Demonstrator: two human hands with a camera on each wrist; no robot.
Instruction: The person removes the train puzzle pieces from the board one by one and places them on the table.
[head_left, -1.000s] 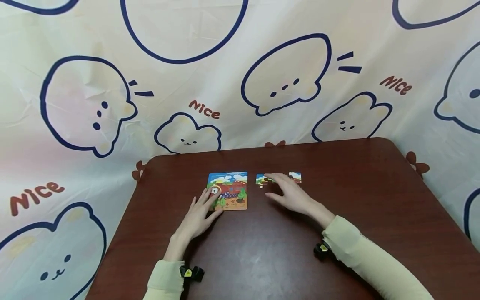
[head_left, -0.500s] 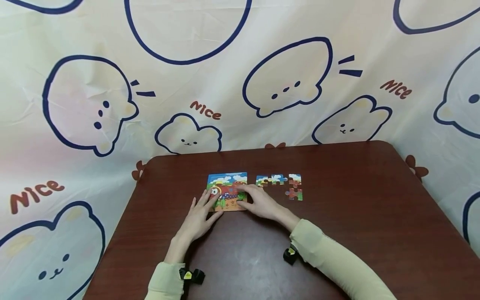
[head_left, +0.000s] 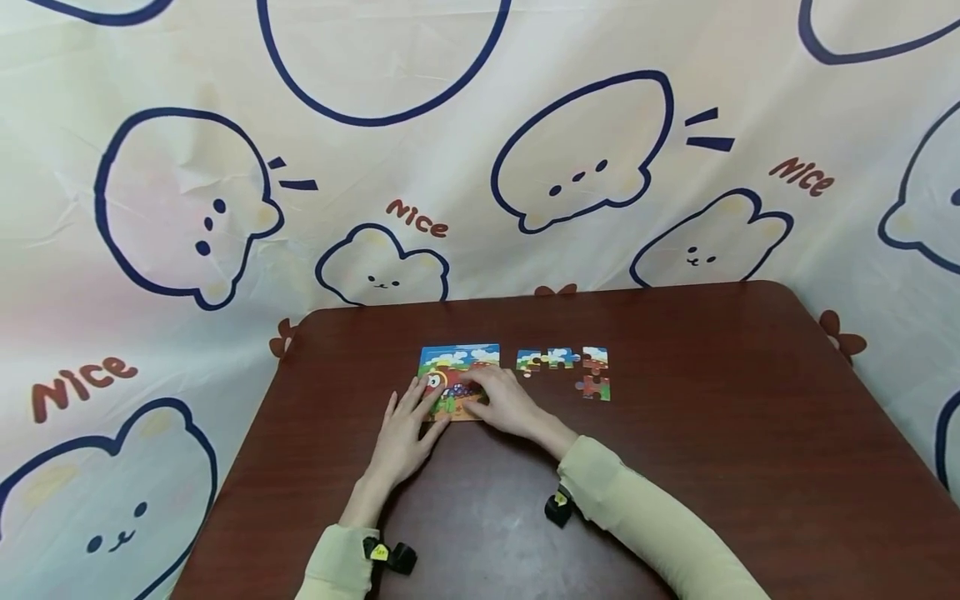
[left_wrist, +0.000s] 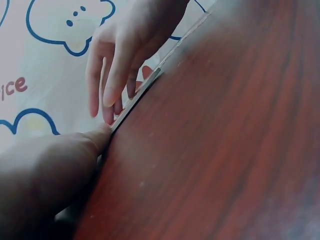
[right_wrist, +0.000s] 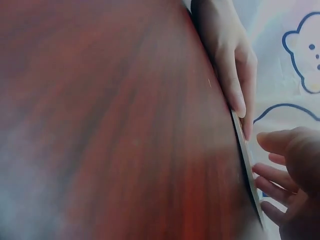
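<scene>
A square jigsaw puzzle (head_left: 457,357) with a red train, blue sky and orange ground lies flat on the table. My left hand (head_left: 399,442) rests on its left side with fingers straight, the thumb along the near edge. Over the right half reaches my right hand (head_left: 513,403), fingertips close to the picture and hiding part of it. In the right wrist view, the right thumb (right_wrist: 272,142) stands apart from the fingers (right_wrist: 275,177), with no piece showing between them. The left wrist view shows the puzzle's thin edge (left_wrist: 135,100) from the side.
Right of the puzzle lie loose jigsaw pieces: a blue-and-green piece (head_left: 528,360), a cloud piece (head_left: 559,357), a sky-and-red piece (head_left: 595,357) and a red-green piece (head_left: 597,387). The brown table (head_left: 712,400) meets a printed cloth (head_left: 465,167) behind it.
My right hand has moved left from the loose pieces onto the puzzle's right half, uncovering those pieces. My left hand has stayed on the puzzle's left side.
</scene>
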